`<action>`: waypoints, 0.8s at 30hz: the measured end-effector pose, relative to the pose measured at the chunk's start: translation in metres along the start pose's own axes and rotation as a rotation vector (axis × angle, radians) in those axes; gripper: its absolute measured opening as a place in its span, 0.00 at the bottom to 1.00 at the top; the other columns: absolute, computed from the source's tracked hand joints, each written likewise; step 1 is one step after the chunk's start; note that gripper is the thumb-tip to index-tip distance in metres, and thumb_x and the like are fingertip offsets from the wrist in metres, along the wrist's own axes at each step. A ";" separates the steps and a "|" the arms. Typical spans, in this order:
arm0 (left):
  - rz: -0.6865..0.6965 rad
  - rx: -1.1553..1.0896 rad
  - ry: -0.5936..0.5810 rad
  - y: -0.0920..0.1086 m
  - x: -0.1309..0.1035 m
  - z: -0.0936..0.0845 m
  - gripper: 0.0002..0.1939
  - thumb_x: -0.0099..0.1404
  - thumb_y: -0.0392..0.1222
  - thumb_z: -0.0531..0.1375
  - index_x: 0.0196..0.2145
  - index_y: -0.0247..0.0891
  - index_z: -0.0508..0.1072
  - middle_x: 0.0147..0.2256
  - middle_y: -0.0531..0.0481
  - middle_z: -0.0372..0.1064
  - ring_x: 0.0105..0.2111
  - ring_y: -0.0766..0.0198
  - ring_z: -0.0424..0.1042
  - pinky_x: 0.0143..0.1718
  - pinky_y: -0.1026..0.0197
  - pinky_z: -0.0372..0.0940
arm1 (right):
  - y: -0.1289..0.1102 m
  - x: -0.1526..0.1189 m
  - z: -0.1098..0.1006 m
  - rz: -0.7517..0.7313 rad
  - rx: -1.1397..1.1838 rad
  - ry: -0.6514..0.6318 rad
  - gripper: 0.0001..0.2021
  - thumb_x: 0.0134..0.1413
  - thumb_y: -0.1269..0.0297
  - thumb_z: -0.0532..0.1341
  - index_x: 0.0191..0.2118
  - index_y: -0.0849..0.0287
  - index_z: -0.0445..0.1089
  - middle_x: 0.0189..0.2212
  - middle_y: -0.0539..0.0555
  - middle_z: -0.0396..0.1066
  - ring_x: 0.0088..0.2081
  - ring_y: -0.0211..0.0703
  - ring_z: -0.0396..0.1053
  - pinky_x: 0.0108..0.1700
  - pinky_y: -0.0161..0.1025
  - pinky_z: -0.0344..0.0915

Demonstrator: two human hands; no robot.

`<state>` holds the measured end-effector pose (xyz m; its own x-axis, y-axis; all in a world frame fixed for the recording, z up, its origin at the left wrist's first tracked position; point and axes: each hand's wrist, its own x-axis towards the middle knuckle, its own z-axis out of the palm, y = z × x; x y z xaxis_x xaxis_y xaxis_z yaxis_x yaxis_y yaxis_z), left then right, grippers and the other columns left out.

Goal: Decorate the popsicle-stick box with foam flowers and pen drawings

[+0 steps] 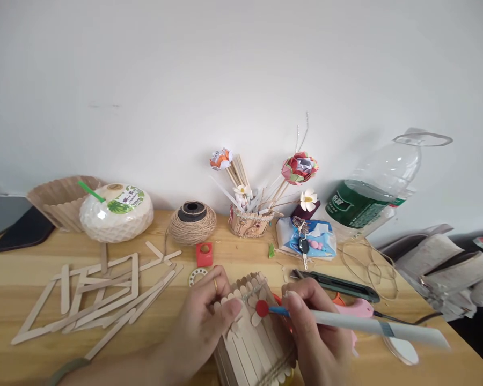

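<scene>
A small box made of craft sticks (245,351) stands tilted in front of me, with pale petal-shaped pieces (256,319) on its face and twine round its lower part. My left hand (205,316) grips its upper left edge, thumb on the front face. Between the thumb and fingers of my right hand (320,327) is a long white stick (370,324) with a blue neck and a round red tip (261,308). That red tip is over the petal pieces; whether it touches them I cannot tell. Part of the box is hidden behind my right hand.
Loose craft sticks (100,295) spread across the left. Behind are a coconut drink (116,220), a twine spool (193,225) and a flower holder (249,224). At right lie a utility knife (346,287), a pink glue gun (356,309) and a big bottle (358,203).
</scene>
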<state>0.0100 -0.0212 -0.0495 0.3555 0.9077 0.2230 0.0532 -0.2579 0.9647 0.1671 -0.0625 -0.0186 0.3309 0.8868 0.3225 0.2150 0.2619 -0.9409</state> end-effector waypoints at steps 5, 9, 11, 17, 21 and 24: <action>0.108 0.062 0.013 0.003 -0.002 0.001 0.21 0.71 0.52 0.46 0.22 0.41 0.53 0.24 0.55 0.52 0.26 0.64 0.56 0.28 0.62 0.55 | 0.004 0.000 -0.003 -0.105 -0.061 -0.059 0.18 0.61 0.55 0.57 0.23 0.57 0.66 0.16 0.45 0.55 0.18 0.33 0.50 0.18 0.32 0.46; 0.078 0.133 0.020 0.007 -0.002 0.003 0.18 0.71 0.44 0.47 0.22 0.41 0.54 0.24 0.54 0.53 0.26 0.64 0.58 0.29 0.63 0.57 | 0.004 0.006 -0.007 -0.323 -0.157 -0.129 0.13 0.62 0.63 0.57 0.24 0.56 0.65 0.16 0.44 0.60 0.17 0.32 0.56 0.18 0.29 0.52; 0.058 0.160 0.035 0.008 -0.002 0.003 0.17 0.70 0.43 0.46 0.22 0.41 0.54 0.24 0.54 0.54 0.26 0.64 0.58 0.29 0.63 0.58 | 0.005 0.007 -0.008 -0.365 -0.194 -0.146 0.12 0.62 0.66 0.57 0.26 0.55 0.65 0.17 0.43 0.61 0.17 0.31 0.58 0.19 0.27 0.54; 0.062 0.191 0.031 0.008 -0.003 0.002 0.16 0.71 0.42 0.45 0.23 0.41 0.56 0.25 0.54 0.55 0.27 0.64 0.60 0.31 0.63 0.59 | 0.007 0.006 -0.009 -0.417 -0.249 -0.161 0.11 0.63 0.67 0.56 0.27 0.54 0.63 0.17 0.42 0.62 0.17 0.30 0.58 0.19 0.26 0.55; 0.071 0.201 0.032 0.007 -0.004 0.003 0.16 0.71 0.41 0.44 0.24 0.41 0.56 0.26 0.53 0.57 0.29 0.63 0.62 0.33 0.62 0.60 | 0.007 0.007 -0.006 -0.425 -0.275 -0.161 0.11 0.63 0.68 0.55 0.28 0.54 0.62 0.17 0.41 0.61 0.16 0.30 0.57 0.18 0.26 0.55; 0.073 0.212 0.036 0.007 -0.003 0.003 0.16 0.71 0.41 0.44 0.25 0.41 0.57 0.26 0.53 0.58 0.29 0.63 0.63 0.33 0.63 0.60 | 0.007 0.008 -0.005 -0.420 -0.270 -0.149 0.11 0.63 0.68 0.55 0.27 0.54 0.62 0.17 0.41 0.60 0.17 0.30 0.57 0.18 0.25 0.55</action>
<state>0.0122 -0.0268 -0.0440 0.3327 0.8941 0.2999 0.2244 -0.3839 0.8957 0.1755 -0.0557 -0.0222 0.0354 0.7761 0.6296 0.5373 0.5164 -0.6668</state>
